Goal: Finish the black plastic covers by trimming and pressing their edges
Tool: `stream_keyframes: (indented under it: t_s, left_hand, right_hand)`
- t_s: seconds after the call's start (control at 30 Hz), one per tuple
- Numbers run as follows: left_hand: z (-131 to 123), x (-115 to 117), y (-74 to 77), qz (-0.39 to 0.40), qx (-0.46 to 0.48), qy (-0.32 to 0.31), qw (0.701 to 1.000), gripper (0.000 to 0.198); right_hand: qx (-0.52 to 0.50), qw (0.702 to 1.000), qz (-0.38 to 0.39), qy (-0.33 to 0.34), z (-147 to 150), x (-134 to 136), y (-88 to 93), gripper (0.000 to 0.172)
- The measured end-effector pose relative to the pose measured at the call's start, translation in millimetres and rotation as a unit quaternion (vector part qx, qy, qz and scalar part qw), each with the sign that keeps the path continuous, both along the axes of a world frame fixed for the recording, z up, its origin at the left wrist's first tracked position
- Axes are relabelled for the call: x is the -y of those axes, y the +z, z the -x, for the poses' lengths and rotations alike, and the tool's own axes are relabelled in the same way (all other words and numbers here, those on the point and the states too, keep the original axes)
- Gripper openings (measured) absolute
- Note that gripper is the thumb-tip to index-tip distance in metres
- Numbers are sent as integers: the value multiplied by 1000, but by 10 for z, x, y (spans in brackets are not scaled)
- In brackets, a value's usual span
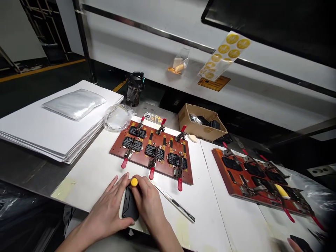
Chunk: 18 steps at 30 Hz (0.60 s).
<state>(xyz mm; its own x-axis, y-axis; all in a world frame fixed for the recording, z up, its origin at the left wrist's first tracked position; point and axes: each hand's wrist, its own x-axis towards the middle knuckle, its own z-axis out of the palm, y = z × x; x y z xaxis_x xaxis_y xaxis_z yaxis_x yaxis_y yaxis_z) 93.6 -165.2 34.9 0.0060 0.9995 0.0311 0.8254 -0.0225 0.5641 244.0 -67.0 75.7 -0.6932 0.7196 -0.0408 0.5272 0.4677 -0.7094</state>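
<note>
We are recording a flat black case [130, 206] lying at the near edge of the white surface [86, 175], its long side pointing away from us. A small yellow disc [134, 182] is sitting at the case's far end, between the hands; we cannot tell whether it is a sticker or a cap. The left hand [107, 213] is reaching in from the lower left with fingers spread, pressing against the case's left side. The right hand [148, 206] is arching over the case from the right, its fingers curving down beside the disc. The hands are close together, clamped on the case from both sides. A utility knife [175, 203] is lying just right of the right hand. A red-brown clamp board [162, 173] is lying beyond the hands, and another person's hand [294, 245] is showing at the lower right corner.
</note>
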Motion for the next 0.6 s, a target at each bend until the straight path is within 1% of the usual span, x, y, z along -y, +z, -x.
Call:
stream_keyframes:
  t_s: [0.1,0.13,0.23,0.27,0.37,0.4,0.43,0.47,0.5,0.53,0.57,0.6]
  left_hand:
    - [-1,-7,20,18,35,1,999,127]
    - [-1,-9,25,22,40,-1,999,127]
    - [2,-12,26,25,34,2,999,126]
    - [4,-12,23,21,30,0,999,126]
    - [12,-2,20,9,26,-12,1000,125]
    - [14,4,21,8,24,-14,1000,124]
    - [16,12,23,11,21,-17,1000,122]
    - [18,20,25,13,18,-18,1000,120]
    - [19,25,26,15,14,-20,1000,118]
    - [22,28,27,15,9,-24,1000,116]
    - [24,26,28,14,3,-28,1000,115]
    - [27,21,31,11,-1,-30,999,116]
  right_hand:
    - [20,997,37,64,20,-54,59,22]
    - [26,996,45,73,18,-67,90,22]
    - [25,999,37,27,-15,-75,197,23]
    - [28,998,52,35,-50,-65,239,23]
    - [49,983,135,111,-262,-16,350,18]
    - [48,982,151,105,-353,-1,364,14]
    - [41,985,153,69,-439,9,359,10]
    - [26,989,146,17,-506,15,333,11]
    - [8,990,134,-31,-545,17,286,16]
    - [-10,990,123,-62,-549,17,223,21]
    - [-25,991,108,-75,-516,15,150,24]
    - [-35,993,90,-70,-450,12,76,25]
